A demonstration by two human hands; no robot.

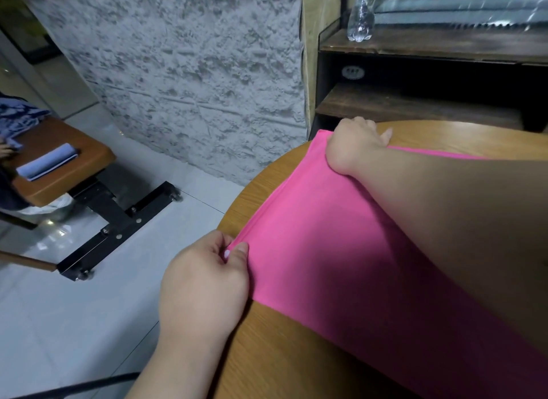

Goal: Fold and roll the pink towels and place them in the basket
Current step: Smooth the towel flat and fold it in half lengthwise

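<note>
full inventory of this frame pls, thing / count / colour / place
pink towel: 1, pink, folded flat on the round table, its left edge lined up by both hands
round table: 1, light wood, lower right
shelf unit: 1, dark wood, behind the table, upper right
plastic bottle: 1, clear, on the upper shelf
socket: 1, white, in the shelf recess
wall: 1, grey, rough, centre back
bench: 1, brown top on a black frame, left
folded cloth: 1, pale blue, on the bench
floor: white glossy tiles, left
left hand: pinching the towel's near left corner
right hand: pressing the towel's far left corner
</note>
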